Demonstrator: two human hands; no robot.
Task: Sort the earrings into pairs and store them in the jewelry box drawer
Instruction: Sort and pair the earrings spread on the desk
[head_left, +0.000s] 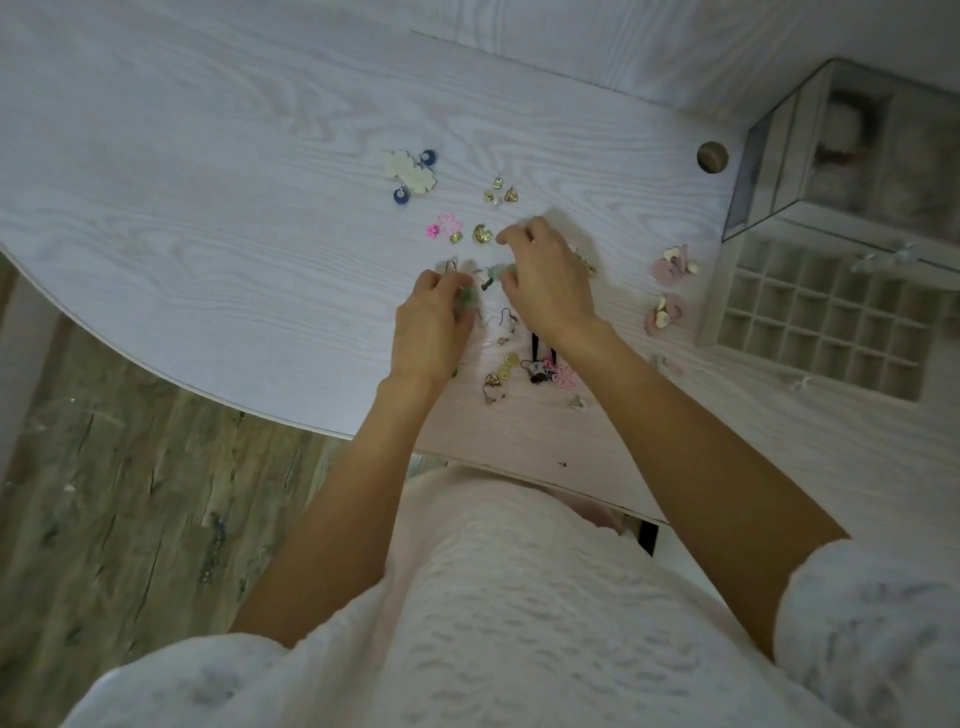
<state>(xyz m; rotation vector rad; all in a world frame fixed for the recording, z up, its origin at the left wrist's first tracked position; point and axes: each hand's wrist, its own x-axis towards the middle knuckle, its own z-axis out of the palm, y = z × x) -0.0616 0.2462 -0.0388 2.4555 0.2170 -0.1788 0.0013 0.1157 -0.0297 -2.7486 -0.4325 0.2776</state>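
L hand (428, 332) pinches a green earring (470, 297); R hand (545, 283), fingers curled, seems to pinch its match (500, 270), blurry. Both mid-table (208, 182) w/ loose earrings; drawer (815, 317) at right, pulled out

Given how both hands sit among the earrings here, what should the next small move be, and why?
Probably lay the green earring that the left hand pinches beside the green one at the right hand: they look alike, and the drawer compartments look empty.
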